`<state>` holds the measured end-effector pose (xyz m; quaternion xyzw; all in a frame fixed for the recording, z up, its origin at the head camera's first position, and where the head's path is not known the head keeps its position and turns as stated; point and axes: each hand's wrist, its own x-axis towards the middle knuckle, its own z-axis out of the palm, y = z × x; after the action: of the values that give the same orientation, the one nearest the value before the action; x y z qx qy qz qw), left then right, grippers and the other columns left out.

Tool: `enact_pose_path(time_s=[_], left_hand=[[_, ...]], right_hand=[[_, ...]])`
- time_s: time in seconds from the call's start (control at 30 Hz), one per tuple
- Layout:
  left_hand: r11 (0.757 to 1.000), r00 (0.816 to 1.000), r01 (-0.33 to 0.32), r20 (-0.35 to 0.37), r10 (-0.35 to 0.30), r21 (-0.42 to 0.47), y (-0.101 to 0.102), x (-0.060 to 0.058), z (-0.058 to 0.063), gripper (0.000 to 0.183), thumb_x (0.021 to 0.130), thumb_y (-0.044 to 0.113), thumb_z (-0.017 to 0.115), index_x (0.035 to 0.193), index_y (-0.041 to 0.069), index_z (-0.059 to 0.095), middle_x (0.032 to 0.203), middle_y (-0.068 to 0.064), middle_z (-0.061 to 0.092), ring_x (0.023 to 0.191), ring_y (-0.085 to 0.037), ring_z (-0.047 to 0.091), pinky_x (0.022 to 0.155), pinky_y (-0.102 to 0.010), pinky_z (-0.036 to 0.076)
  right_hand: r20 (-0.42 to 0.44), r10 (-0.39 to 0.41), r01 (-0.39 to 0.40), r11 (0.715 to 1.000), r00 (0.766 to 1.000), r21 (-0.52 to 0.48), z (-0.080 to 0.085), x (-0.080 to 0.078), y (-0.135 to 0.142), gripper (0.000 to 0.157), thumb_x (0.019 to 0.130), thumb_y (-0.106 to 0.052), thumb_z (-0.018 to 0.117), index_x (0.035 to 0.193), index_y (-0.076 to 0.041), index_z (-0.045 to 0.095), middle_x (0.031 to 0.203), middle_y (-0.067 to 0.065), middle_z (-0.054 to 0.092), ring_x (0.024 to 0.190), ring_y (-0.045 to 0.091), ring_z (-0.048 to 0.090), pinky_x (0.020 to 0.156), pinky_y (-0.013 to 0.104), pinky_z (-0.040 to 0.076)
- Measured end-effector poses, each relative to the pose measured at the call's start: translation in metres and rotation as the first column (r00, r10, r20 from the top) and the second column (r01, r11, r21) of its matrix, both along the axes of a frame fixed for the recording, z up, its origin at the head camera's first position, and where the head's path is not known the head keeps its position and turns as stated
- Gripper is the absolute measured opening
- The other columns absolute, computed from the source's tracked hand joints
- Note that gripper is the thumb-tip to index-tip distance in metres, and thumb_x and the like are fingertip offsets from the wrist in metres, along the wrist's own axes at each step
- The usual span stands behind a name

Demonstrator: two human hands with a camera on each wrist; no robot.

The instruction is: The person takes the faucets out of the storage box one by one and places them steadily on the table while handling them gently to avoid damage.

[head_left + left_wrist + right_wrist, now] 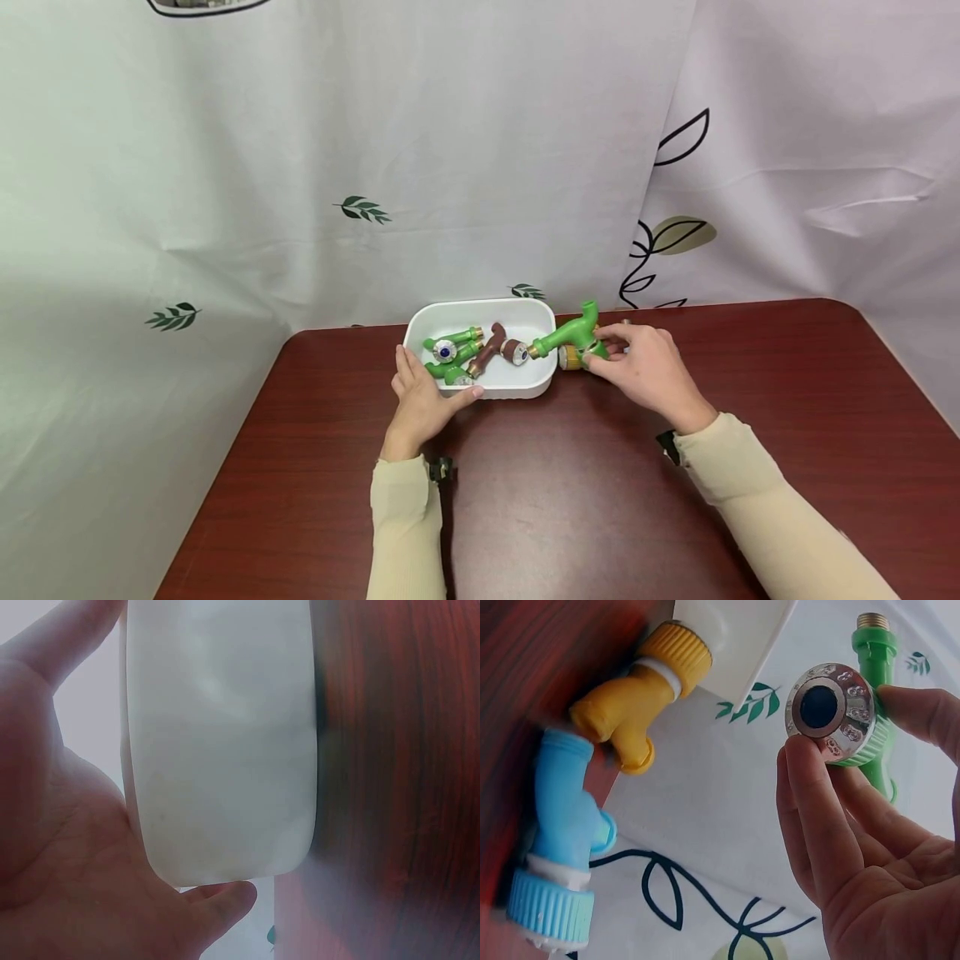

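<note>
Within the right hand's (pixel 647 367) pinch, a green tap (pixel 566 335), likely mid-transfer, should next clear the tray (pixel 517 392) (left hand (pixel 422 407) spread, bracing it).

A pale cloth backdrop (pixel 487 150), softly folded and creased, hangs behind a red-brown table (pixel 555 483) and along its left side. Small green leaf sprigs (pixel 362 209) are scattered over the fabric, and toward the right a dark line-drawn plant (pixel 651 250) carries an olive leaf (pixel 692 239). The tabletop shows fine, streaky grain and rounded far corners. The light is diffuse, greenish at left, lilac at right, with a dull sheen on the near tabletop.
</note>
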<state>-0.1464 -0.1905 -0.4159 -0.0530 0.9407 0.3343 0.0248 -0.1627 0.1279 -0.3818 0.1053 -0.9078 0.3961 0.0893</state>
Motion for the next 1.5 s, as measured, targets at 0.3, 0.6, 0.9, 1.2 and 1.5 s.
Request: enact_pose_path(time_s=[0.3, 0.6, 0.9, 1.2, 1.5], left_hand=[[1.0, 1.0, -0.005, 0.005, 0.005, 0.006, 0.0, 0.0, 0.0, 0.139, 0.078, 0.053, 0.082, 0.153, -0.01, -0.017, 0.163, -0.02, -0.023, 0.141, -0.045, 0.004, 0.115, -0.055, 0.024], [1.0, 1.0, -0.012, 0.01, 0.012, 0.01, -0.001, 0.0, -0.001, 0.139, 0.078, 0.053, 0.082, 0.153, -0.008, -0.017, 0.163, -0.019, -0.023, 0.142, -0.044, 0.003, 0.115, -0.055, 0.025], [1.0, 1.0, -0.011, 0.003, 0.011, 0.009, -0.001, 0.0, -0.001, 0.138, 0.078, 0.052, 0.082, 0.153, -0.009, -0.017, 0.163, -0.02, -0.022, 0.142, -0.045, 0.004, 0.115, -0.055, 0.025], [1.0, 1.0, -0.008, 0.007, 0.008, 0.014, 0.0, 0.0, -0.001, 0.138, 0.078, 0.053, 0.081, 0.153, -0.008, -0.017, 0.163, -0.018, -0.023, 0.141, -0.044, 0.004, 0.114, -0.055, 0.026], [1.0, 1.0, -0.004, 0.004, 0.004, 0.018, 0.0, 0.0, -0.001, 0.138, 0.078, 0.053, 0.082, 0.153, -0.009, -0.017, 0.163, -0.019, -0.023, 0.141, -0.044, 0.004, 0.114, -0.055, 0.025]], right_hand=[[-0.031, -0.031, 0.032, 0.999, 0.999, 0.021, -0.002, 0.002, 0.015, 0.023, 0.08, -0.02, 0.076, 0.099, -0.008, 0.078, 0.081, 0.004, 0.072, 0.072, 0.018, 0.067, 0.067, 0.036, 0.05], [-0.028, -0.045, 0.046, 0.998, 0.999, 0.05, -0.002, 0.007, 0.029, 0.029, 0.081, -0.02, 0.076, 0.105, -0.004, 0.077, 0.079, 0.004, 0.072, 0.072, 0.019, 0.068, 0.067, 0.035, 0.048], [-0.015, -0.046, 0.047, 0.996, 0.999, 0.077, -0.002, 0.011, 0.044, 0.028, 0.082, -0.022, 0.078, 0.103, -0.004, 0.077, 0.08, 0.004, 0.073, 0.073, 0.018, 0.067, 0.063, 0.033, 0.048], [0.0, -0.059, 0.059, 0.993, 0.998, 0.105, -0.007, 0.012, 0.062, 0.031, 0.081, -0.026, 0.081, 0.101, -0.003, 0.077, 0.081, 0.004, 0.073, 0.075, 0.018, 0.066, 0.067, 0.035, 0.049], [-0.009, -0.082, 0.082, 0.986, 0.997, 0.143, -0.01, 0.013, 0.084, 0.032, 0.079, -0.028, 0.083, 0.099, -0.003, 0.078, 0.079, 0.004, 0.074, 0.075, 0.019, 0.068, 0.065, 0.033, 0.048]])
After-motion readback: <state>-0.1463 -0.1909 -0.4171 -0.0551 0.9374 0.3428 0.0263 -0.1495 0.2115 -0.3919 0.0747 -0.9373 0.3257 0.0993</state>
